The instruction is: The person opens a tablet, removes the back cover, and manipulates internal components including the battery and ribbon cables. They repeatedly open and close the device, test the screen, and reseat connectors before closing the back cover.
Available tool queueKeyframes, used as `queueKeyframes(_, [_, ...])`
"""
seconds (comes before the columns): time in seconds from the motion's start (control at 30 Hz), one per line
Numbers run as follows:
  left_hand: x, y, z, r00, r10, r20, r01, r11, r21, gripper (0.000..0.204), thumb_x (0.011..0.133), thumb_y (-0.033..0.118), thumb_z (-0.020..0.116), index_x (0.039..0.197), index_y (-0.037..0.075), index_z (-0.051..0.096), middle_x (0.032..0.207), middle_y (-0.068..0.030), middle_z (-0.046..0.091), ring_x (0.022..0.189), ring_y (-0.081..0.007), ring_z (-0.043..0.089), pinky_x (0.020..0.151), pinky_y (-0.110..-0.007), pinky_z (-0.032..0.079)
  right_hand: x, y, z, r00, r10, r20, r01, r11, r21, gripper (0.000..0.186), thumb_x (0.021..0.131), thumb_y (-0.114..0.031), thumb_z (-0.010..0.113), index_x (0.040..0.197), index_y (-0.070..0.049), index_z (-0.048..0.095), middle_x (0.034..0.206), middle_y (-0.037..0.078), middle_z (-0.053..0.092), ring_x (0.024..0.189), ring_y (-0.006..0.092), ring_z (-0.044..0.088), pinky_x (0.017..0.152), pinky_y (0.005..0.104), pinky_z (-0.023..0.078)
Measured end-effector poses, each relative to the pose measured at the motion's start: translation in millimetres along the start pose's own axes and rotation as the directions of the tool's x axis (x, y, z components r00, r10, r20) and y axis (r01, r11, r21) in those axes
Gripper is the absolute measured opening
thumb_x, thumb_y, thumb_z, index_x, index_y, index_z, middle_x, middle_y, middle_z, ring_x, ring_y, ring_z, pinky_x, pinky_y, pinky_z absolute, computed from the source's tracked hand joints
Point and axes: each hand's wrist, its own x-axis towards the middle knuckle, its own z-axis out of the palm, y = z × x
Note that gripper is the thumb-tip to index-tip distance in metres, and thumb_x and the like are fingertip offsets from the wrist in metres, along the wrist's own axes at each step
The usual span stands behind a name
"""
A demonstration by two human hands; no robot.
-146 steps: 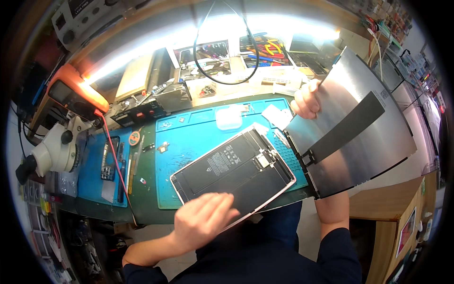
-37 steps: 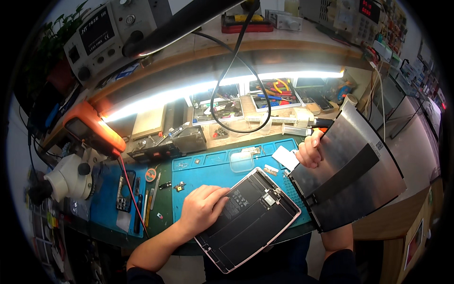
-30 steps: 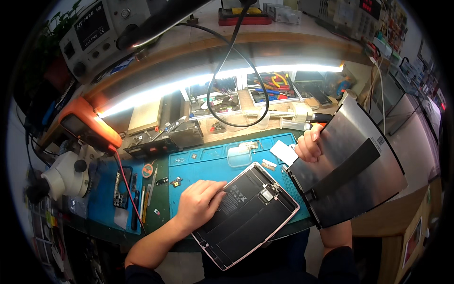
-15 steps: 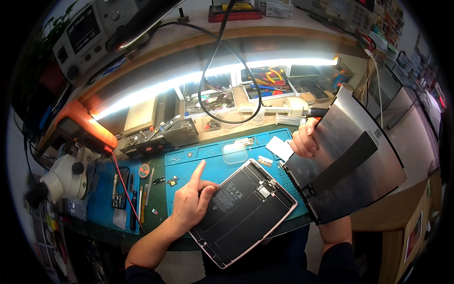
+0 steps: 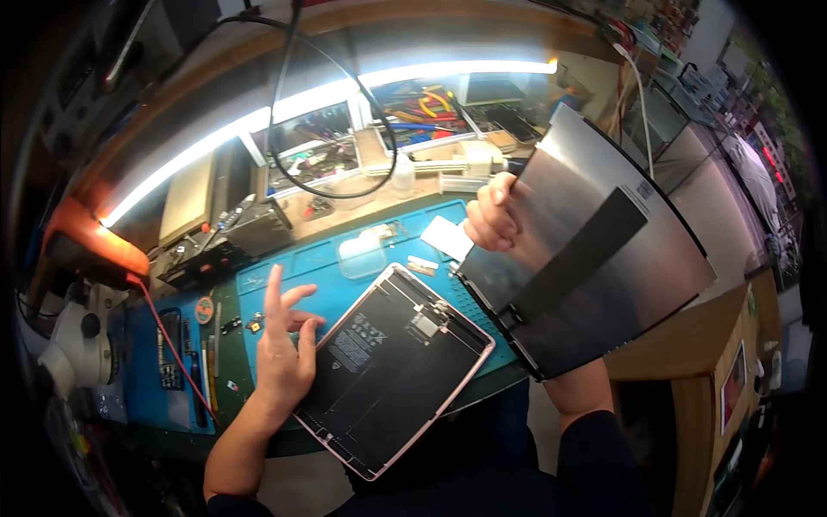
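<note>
A display panel [image 5: 573,233], silver-grey on its back with a wide dark strip, is tilted up at the right in my right hand [image 5: 494,214]. My right fingers curl over its left edge; the arm passes behind the panel. Left of the panel lies an opened tablet body [image 5: 388,379] with a pink rim, showing black batteries and a small circuit area near its upper right corner. Its lower end juts past the bench edge. At the tablet's left edge rests my left hand [image 5: 289,353], fingers spread, nothing in it.
Under them is a blue work mat [image 5: 284,276] with a clear plastic box [image 5: 362,257] and a white square [image 5: 446,237]. To the left are an orange multimeter [image 5: 95,237], a white microscope part [image 5: 77,345] and slim tools [image 5: 207,370]. Trays of tools [image 5: 422,112] line the back; a black cable [image 5: 392,168] loops overhead.
The whole view has swung, so the bench appears further left. My left hand's fingers have spread and lifted from a pointing pose. The right hand keeps its hold on the panel.
</note>
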Motion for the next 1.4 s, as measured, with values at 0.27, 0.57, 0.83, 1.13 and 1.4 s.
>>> queueKeyframes(0.27, [1, 2, 1, 0.999, 0.027, 0.017, -0.027, 1.0, 0.009, 0.087, 0.09, -0.009, 0.065, 0.159, -0.002, 0.012, 0.126, -0.02, 0.062, 0.085, -0.0189, 0.069, 0.078, -0.03, 0.058, -6, 9, 21, 0.965, -0.116, -0.234, 0.15, 0.98, 0.134, 0.029, 0.108, -0.022, 0.04, 0.115, -0.002, 0.06, 0.072, 0.002, 0.05, 0.065, 0.0145, 0.048, 0.064, 0.0281, 0.04])
queueKeyframes(0.57, [0, 0, 1, 1.0, 0.019, 0.021, -0.02, 1.0, 0.021, 0.086, 0.089, -0.008, 0.065, 0.159, -0.003, 0.014, 0.122, -0.019, 0.064, 0.081, -0.0188, 0.069, 0.076, -0.029, 0.057, -8, 26, 21, 0.938, -0.233, -0.259, 0.311, 0.894, 0.324, 0.028, 0.105, -0.024, 0.043, 0.117, -0.003, 0.057, 0.077, 0.001, 0.046, 0.069, 0.0137, 0.043, 0.068, 0.0265, 0.036])
queueKeyframes(0.83, [-1, -1, 1, 0.999, 0.034, 0.027, -0.035, 0.999, 0.039, 0.086, 0.088, -0.008, 0.067, 0.158, -0.003, 0.017, 0.119, -0.0189, 0.066, 0.079, -0.0196, 0.07, 0.074, -0.03, 0.057, -13, 23, -10, 0.972, -0.207, -0.11, 0.233, 0.914, 0.333, 0.043, 0.105, -0.039, 0.046, 0.123, -0.002, 0.058, 0.081, 0.002, 0.051, 0.07, 0.014, 0.045, 0.069, 0.0287, 0.037])
queueKeyframes(1.13, [-2, 1, 1, 0.998, -0.033, 0.049, 0.033, 0.999, 0.011, 0.083, 0.09, -0.008, 0.062, 0.159, -0.002, 0.018, 0.121, -0.016, 0.064, 0.082, -0.0159, 0.067, 0.08, -0.028, 0.055, -16, 26, -7, 0.957, -0.201, -0.207, 0.264, 0.899, 0.348, 0.041, 0.104, -0.038, 0.049, 0.124, -0.003, 0.06, 0.081, 0.001, 0.051, 0.07, 0.0142, 0.046, 0.071, 0.0281, 0.036])
queueKeyframes(1.4, [-2, 3, -2, 0.996, -0.05, 0.074, 0.047, 0.998, 0.052, 0.082, 0.091, -0.006, 0.063, 0.159, -0.002, 0.019, 0.121, -0.0162, 0.065, 0.084, -0.0165, 0.067, 0.081, -0.029, 0.054, -13, 28, -7, 0.957, -0.243, -0.16, 0.286, 0.889, 0.358, 0.037, 0.106, -0.03, 0.048, 0.126, -0.001, 0.058, 0.082, 0.001, 0.051, 0.073, 0.0135, 0.048, 0.071, 0.0266, 0.038])
